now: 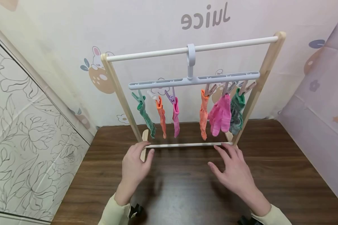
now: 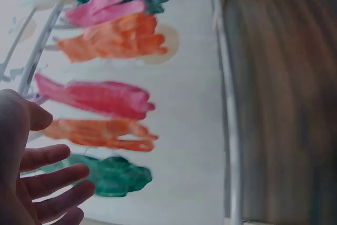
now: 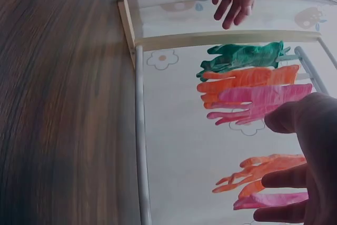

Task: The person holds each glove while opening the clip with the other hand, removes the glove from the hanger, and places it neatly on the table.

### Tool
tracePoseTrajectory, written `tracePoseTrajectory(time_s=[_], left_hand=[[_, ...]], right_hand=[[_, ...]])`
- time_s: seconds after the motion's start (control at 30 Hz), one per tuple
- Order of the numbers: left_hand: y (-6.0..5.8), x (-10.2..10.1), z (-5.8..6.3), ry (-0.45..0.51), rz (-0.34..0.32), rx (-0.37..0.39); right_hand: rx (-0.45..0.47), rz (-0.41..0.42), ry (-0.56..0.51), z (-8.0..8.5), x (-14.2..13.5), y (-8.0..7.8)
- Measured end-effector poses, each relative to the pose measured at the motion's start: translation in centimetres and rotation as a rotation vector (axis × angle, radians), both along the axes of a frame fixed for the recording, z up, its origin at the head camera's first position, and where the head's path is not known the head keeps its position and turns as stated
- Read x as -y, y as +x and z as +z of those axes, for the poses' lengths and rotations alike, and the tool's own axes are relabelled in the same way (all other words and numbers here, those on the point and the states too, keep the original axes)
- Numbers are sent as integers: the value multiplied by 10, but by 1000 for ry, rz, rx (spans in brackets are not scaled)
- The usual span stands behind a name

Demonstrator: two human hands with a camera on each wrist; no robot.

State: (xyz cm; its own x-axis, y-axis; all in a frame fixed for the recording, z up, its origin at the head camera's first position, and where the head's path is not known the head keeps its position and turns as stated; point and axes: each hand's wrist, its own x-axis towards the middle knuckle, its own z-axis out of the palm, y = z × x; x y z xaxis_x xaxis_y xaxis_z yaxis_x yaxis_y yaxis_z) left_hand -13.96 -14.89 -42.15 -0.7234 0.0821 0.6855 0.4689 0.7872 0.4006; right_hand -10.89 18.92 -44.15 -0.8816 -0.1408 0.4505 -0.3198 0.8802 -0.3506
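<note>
Small wooden drying rack with white rails (image 1: 121, 90) stands upright on the dark wood-grain table (image 1: 284, 175), against the wall. From its top rail hangs a pale grey plastic clip hanger (image 1: 194, 79) carrying six small gloves: green (image 1: 146, 117), orange (image 1: 161, 117) and pink (image 1: 176, 117) on the left; orange (image 1: 204, 114), pink (image 1: 221, 114) and green (image 1: 236, 112) on the right.

Left hand (image 1: 135, 165): fingers straight and relaxed, grasping nothing, tips at the left foot of the rack where the white lower rail (image 1: 186, 145) meets it. Right hand (image 1: 235, 170): likewise loose and spread, fingertips at the rail's right end. Contact with the rail looks likely from the head view, but the wrist views are blurred, so I cannot confirm it.

Risks, as judged:
- Rack is light and tall; an uneven push on the base could tip it toward the wall.
- A jolt could swing the hanger and slide its hook along the top rail.
- Gloves hang by single clips; shaking might drop one.
</note>
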Motion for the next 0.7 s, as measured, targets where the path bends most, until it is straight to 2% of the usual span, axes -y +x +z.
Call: tracePoseTrajectory(time_s=[0.17, 0.3, 0.43, 0.53, 0.6, 0.7], left_hand=[[-11, 9, 13, 124, -2, -14], [-20, 14, 24, 242, -17, 15], [-30, 18, 36, 351, -69, 41], [-37, 18, 48, 417, -117, 57], [-36, 13, 63, 461, -143, 90], [-42, 9, 74, 501, -155, 150]], right_hand=[[-64, 20, -54, -1, 6, -3], [-65, 15, -72, -2, 10, -4], [-52, 14, -87, -2, 15, -4], [-47, 20, -92, 0, 19, -5], [-45, 29, -96, 1, 21, -5], [-48, 40, -107, 3, 25, -6]])
